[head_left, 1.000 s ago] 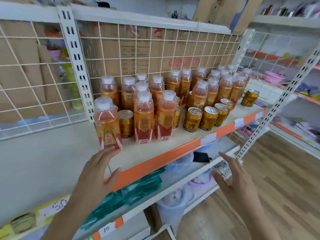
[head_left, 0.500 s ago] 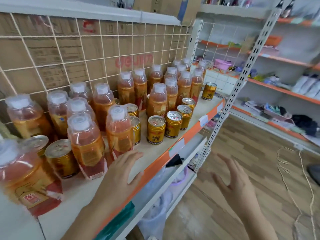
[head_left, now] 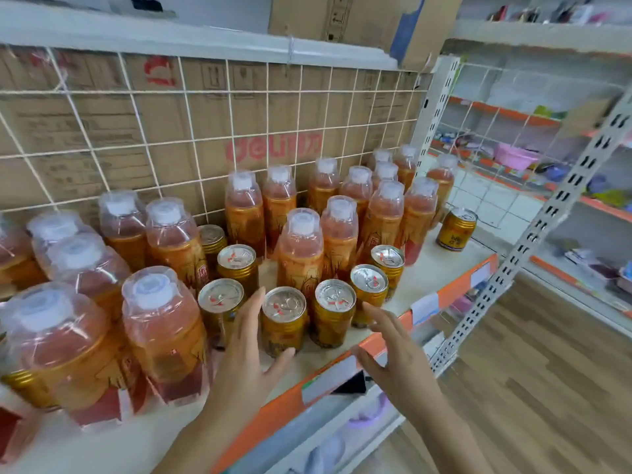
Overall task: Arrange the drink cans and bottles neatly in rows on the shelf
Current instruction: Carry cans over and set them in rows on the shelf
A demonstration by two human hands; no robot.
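The left hand (head_left: 246, 357) lies by a gold can (head_left: 284, 323) near the orange edge of the shelf (head_left: 431, 268), fingers spread. The right hand (head_left: 393, 350) hangs over that edge, fingers spread. Bottles (head_left: 301, 254) stand behind; bare shelf shows right.

The cans (head_left: 284, 323) are gleaming as glossy gold metal, silvery-lidded; at their twelve o'clock the bottles (head_left: 301, 248) are shining in clear plastic film; the shelf (head_left: 429, 266) is looking matt and smooth.
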